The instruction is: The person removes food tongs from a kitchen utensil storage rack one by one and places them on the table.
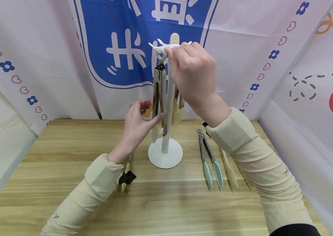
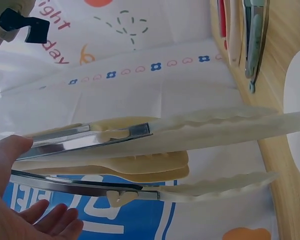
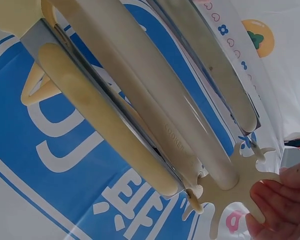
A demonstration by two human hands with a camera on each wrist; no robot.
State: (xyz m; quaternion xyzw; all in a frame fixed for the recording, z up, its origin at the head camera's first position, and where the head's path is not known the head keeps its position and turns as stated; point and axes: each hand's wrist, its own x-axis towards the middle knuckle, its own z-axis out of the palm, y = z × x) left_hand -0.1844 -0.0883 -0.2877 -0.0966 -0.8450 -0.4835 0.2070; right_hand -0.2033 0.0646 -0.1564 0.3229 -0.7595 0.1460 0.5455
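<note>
A white utensil stand [image 1: 165,144] rises from a round base at mid-table, with a ring of hooks at its top. My right hand [image 1: 194,70] pinches one arm of the hook ring [image 3: 240,175]. From the left hook hang metal tongs with pale scalloped tips [image 1: 159,95], their two arms apart. My left hand [image 1: 138,123] is beside these tongs, fingers spread and loosely bent, thumb across the front; whether it touches them I cannot tell. A second, cream-padded pair of tongs [image 3: 110,120] and a beige utensil [image 2: 155,165] also hang from the stand.
On the table's right lie teal-tipped tongs [image 1: 210,160], a pale long-handled utensil [image 1: 229,167] and another utensil partly under my right sleeve [image 1: 251,147]. A pale-tipped utensil [image 1: 123,186] lies partly hidden by my left wrist. A printed cloth [image 1: 237,42] hangs behind.
</note>
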